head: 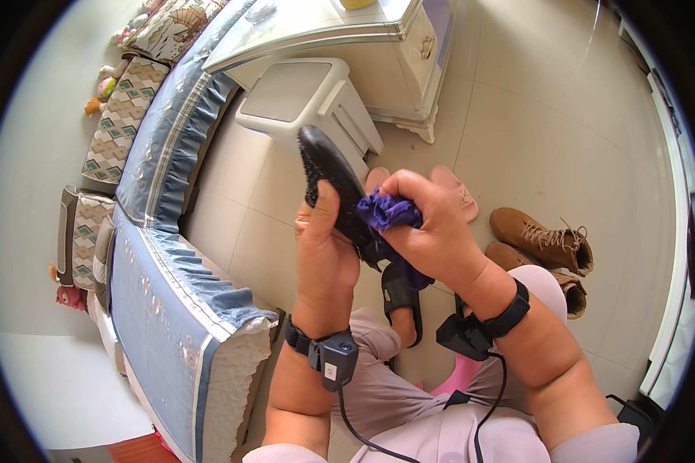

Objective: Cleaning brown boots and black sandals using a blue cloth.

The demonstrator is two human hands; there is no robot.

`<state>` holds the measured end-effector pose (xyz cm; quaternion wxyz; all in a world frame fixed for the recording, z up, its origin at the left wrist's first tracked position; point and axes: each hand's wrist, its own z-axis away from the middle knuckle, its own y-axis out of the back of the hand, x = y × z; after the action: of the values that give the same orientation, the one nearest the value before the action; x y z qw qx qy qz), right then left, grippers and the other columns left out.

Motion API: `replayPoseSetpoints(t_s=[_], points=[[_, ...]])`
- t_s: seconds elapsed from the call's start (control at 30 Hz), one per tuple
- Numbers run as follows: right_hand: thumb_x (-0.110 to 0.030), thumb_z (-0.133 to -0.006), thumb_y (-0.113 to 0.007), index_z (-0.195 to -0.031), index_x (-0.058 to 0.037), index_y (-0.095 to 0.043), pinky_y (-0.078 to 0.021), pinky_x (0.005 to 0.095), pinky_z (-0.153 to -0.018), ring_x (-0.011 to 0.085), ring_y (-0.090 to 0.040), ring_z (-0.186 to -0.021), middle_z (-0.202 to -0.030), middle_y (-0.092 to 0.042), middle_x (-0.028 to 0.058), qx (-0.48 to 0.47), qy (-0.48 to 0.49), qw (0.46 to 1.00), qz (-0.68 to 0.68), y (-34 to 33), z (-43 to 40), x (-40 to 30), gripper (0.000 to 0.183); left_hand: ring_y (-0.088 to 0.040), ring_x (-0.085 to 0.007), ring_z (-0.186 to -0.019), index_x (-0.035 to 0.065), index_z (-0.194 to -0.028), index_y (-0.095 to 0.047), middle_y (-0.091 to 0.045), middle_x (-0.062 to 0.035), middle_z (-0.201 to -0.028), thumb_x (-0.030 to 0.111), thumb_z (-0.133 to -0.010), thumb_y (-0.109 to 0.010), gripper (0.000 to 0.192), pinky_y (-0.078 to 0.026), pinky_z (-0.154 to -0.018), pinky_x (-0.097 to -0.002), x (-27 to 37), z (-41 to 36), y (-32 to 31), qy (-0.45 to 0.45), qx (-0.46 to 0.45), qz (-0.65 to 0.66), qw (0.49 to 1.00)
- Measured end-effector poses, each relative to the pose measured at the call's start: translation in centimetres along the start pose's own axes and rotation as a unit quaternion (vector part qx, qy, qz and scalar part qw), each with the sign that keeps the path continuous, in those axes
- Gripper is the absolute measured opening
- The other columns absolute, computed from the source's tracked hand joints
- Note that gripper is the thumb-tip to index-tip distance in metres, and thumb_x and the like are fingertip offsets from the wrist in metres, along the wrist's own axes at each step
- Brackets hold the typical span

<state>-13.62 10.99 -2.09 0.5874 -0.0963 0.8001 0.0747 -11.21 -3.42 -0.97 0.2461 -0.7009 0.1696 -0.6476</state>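
My left hand grips a black shoe, held tilted with its toe pointing up and away. Dark beads or sequins seem to cover its upper, and the smooth sole side faces right. Bunched in my right hand is a purple cloth, pressed against the shoe's right side near the heel. Part of the cloth hangs below my fingers. The heel end is partly hidden by my hands and the cloth.
Brown lace-up boots and pink slippers stand on the tiled floor. Ahead are a grey-white lidded bin and a cream table. A sofa with a blue cover runs along the left. Cables hang from both wrist-worn devices.
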Motion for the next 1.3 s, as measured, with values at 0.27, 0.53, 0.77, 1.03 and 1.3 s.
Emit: replayPoseSetpoints(t_s=[0.27,0.53,0.77,1.03,1.3], points=[[-0.004,-0.072,-0.063,-0.086,-0.0007,-0.059,-0.0468,0.0303,-0.063,0.0201,-0.058,-0.068,-0.077,-0.061,0.0122,0.002,0.008,0.998,-0.067,0.4,-0.6,-0.6,0.015,-0.059,-0.0221,-0.106,0.0056,-0.123,-0.055,-0.063,-0.0074,-0.116,0.034,-0.096,-0.052,0.039,-0.045,-0.097,-0.0383,0.0,-0.2,1.6,0.024,0.036,0.093,0.995],[-0.009,-0.073,-0.063,-0.087,-0.0033,-0.059,-0.0474,0.0339,-0.064,0.031,-0.061,-0.07,-0.077,-0.062,0.0153,0.023,0.058,0.997,0.044,-0.5,-0.8,-0.3,0.015,-0.059,-0.0232,-0.108,0.0044,-0.124,-0.054,-0.062,-0.0087,-0.118,0.034,-0.097,-0.051,0.04,-0.044,-0.098,-0.0389,-0.2,-0.1,2.0,0.046,0.013,0.102,0.994],[-0.011,-0.077,-0.068,-0.092,-0.0045,-0.062,-0.0491,0.03,-0.063,0.0209,-0.064,-0.071,-0.077,-0.065,0.0095,-0.055,-0.039,0.998,0.001,0.8,-1.1,0.2,0.017,-0.059,-0.0241,-0.108,0.0076,-0.122,-0.056,-0.063,-0.0073,-0.117,0.036,-0.096,-0.052,0.039,-0.047,-0.095,-0.0407,1.5,-1.2,3.0,-0.008,0.007,0.201,0.979],[-0.024,-0.091,-0.063,-0.094,-0.0034,-0.061,-0.0516,0.0237,-0.066,0.0103,-0.062,-0.074,-0.085,-0.065,0.0026,-0.097,-0.262,0.846,-0.453,2.6,-1.1,-1.5,0.021,-0.057,-0.0233,-0.112,0.006,-0.117,-0.061,-0.063,-0.0086,-0.119,0.043,-0.087,-0.064,0.047,-0.042,-0.101,-0.0407,2.5,-0.8,3.7,0.04,0.015,0.292,0.955],[-0.028,-0.095,-0.056,-0.09,-0.0026,-0.06,-0.0531,0.0294,-0.066,0.016,-0.064,-0.071,-0.08,-0.064,0.0064,-0.134,-0.294,0.764,-0.558,2.5,-1.2,-0.8,0.026,-0.055,-0.025,-0.117,0.0062,-0.122,-0.058,-0.061,-0.0095,-0.124,0.042,-0.085,-0.067,0.052,-0.035,-0.108,-0.0446,2.7,-0.4,4.2,0.024,-0.058,0.296,0.953]])
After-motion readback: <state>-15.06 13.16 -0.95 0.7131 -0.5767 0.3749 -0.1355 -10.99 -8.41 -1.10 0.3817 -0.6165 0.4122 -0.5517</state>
